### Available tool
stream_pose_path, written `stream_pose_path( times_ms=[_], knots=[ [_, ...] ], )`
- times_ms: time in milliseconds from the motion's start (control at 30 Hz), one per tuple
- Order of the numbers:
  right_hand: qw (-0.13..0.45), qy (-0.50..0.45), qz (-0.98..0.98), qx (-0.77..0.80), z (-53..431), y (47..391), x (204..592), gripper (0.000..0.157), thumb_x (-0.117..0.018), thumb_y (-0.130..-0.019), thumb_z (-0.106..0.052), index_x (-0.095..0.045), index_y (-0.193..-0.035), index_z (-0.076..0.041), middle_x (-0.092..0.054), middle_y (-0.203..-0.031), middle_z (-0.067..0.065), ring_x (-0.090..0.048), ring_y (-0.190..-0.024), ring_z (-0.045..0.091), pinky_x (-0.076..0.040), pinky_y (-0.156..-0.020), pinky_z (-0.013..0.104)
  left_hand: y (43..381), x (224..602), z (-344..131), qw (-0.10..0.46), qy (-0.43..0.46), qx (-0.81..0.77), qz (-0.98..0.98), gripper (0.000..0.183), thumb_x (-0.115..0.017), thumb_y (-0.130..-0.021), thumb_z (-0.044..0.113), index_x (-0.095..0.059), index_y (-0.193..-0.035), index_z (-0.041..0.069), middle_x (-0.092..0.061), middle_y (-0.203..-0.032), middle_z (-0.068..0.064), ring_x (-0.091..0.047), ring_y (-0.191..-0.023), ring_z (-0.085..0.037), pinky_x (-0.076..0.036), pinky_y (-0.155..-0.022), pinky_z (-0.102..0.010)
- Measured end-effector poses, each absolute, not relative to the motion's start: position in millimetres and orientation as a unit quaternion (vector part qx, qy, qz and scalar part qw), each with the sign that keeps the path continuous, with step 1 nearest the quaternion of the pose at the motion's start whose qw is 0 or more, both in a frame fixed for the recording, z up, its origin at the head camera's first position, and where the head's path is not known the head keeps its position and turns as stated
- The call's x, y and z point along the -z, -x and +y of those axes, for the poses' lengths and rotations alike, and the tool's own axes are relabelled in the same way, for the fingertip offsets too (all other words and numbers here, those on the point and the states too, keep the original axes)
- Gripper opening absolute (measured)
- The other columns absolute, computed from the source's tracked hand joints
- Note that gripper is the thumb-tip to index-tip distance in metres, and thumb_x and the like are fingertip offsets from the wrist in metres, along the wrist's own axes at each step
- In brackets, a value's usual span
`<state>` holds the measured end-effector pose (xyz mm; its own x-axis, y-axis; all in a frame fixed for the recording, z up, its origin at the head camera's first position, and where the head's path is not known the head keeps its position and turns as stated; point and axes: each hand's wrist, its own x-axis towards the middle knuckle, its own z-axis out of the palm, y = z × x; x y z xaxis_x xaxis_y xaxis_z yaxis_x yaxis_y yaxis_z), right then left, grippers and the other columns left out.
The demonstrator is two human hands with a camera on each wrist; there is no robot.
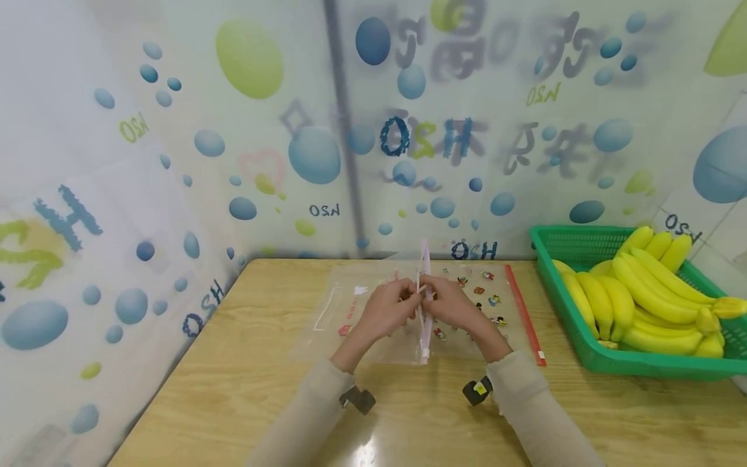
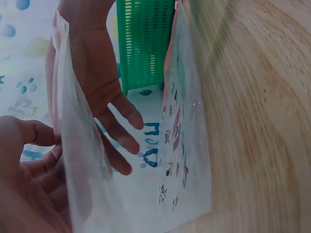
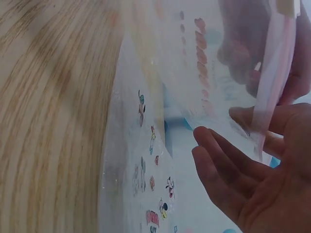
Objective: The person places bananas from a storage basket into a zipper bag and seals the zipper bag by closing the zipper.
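A clear zip bag with a pink zip strip point(image 1: 426, 340) stands on edge between the two hands, its film spreading left over the table. My left hand point(image 1: 390, 312) pinches the strip between thumb and fingers. From the other side, my right hand point(image 1: 454, 303) pinches the same strip; in the right wrist view its other fingers point(image 3: 228, 167) extend beside the film. Under and beside the right hand lies a second clear bag, with a red zip strip point(image 1: 523, 311) and small cartoon prints point(image 2: 169, 167).
A green plastic basket point(image 1: 589, 357) filled with yellow bananas point(image 1: 653, 292) stands on the right of the wooden table point(image 1: 233, 389). Behind the table hangs a pale wall covering point(image 1: 513, 149) printed with blue and green bubbles.
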<state>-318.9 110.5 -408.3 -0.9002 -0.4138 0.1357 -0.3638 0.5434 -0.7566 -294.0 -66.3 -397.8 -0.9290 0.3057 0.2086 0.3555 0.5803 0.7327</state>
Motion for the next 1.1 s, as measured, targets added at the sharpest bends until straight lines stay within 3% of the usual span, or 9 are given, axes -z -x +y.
stream_pose_path(
  times_ms=[67,200,333,567,767,1000,1100],
  knots=[
    [0.040,0.217,0.880,0.421,110.2,319.2,409.4,0.023,-0.059,-0.091,-0.003,-0.068,-0.111,-0.010,-0.063,-0.088,0.012,-0.047,-0.057,0.015,-0.042,-0.055,0.028,292.8,395.9,-66.3,0.031,0.188,0.420,-0.887,0.018,-0.058,-0.101,0.025,-0.066,-0.087,0.016,-0.068,-0.072,0.003,-0.060,-0.052,-0.011,-0.042,-0.040,-0.027],
    [0.056,0.210,0.883,0.416,109.8,321.2,412.8,0.025,-0.067,-0.092,-0.011,-0.069,-0.117,-0.006,-0.073,-0.103,0.015,-0.062,-0.068,0.016,-0.053,-0.059,0.029,290.8,391.6,-67.7,0.044,0.191,0.420,-0.886,0.017,-0.056,-0.098,0.023,-0.066,-0.088,0.015,-0.069,-0.072,0.003,-0.061,-0.052,-0.011,-0.043,-0.039,-0.026],
    [0.063,0.201,0.887,0.411,110.5,323.6,415.9,0.039,-0.073,-0.089,-0.014,-0.067,-0.126,-0.003,-0.074,-0.112,0.018,-0.070,-0.078,0.018,-0.058,-0.064,0.031,289.3,386.1,-70.7,0.055,0.188,0.421,-0.886,0.016,-0.054,-0.097,0.022,-0.066,-0.088,0.015,-0.069,-0.071,0.001,-0.061,-0.052,-0.011,-0.044,-0.038,-0.027],
    [0.092,0.175,0.887,0.418,112.3,325.1,418.5,0.049,-0.078,-0.086,-0.007,-0.064,-0.132,-0.002,-0.072,-0.116,0.022,-0.070,-0.073,0.019,-0.060,-0.059,0.031,285.9,375.9,-75.6,0.077,0.180,0.406,-0.893,0.017,-0.055,-0.097,0.023,-0.067,-0.088,0.015,-0.068,-0.068,0.002,-0.057,-0.044,-0.011,-0.044,-0.041,-0.028],
    [0.109,0.169,0.890,0.409,113.6,325.3,419.6,0.052,-0.072,-0.086,0.000,-0.063,-0.136,-0.003,-0.071,-0.115,0.021,-0.063,-0.062,0.018,-0.054,-0.053,0.028,283.9,371.2,-78.2,0.130,0.163,0.375,-0.904,0.015,-0.057,-0.093,0.023,-0.067,-0.083,0.017,-0.066,-0.066,0.005,-0.054,-0.042,-0.006,-0.044,-0.049,-0.026],
    [0.115,0.150,0.905,0.380,116.9,326.0,421.3,0.053,-0.058,-0.088,0.012,-0.061,-0.138,-0.005,-0.069,-0.124,0.024,-0.067,-0.084,0.021,-0.053,-0.052,0.026,281.2,361.5,-85.4,0.183,0.152,0.350,-0.906,0.016,-0.059,-0.091,0.024,-0.065,-0.078,0.016,-0.063,-0.062,0.004,-0.052,-0.048,-0.008,-0.042,-0.051,-0.026],
    [0.127,0.127,0.906,0.383,119.8,327.0,423.9,0.053,-0.055,-0.090,0.013,-0.061,-0.139,-0.006,-0.067,-0.126,0.025,-0.065,-0.073,0.021,-0.050,-0.052,0.026,281.1,357.7,-90.3,0.198,0.145,0.339,-0.908,0.018,-0.059,-0.091,0.025,-0.066,-0.077,0.016,-0.062,-0.060,0.004,-0.052,-0.049,-0.009,-0.041,-0.052,-0.026]
  ],
)
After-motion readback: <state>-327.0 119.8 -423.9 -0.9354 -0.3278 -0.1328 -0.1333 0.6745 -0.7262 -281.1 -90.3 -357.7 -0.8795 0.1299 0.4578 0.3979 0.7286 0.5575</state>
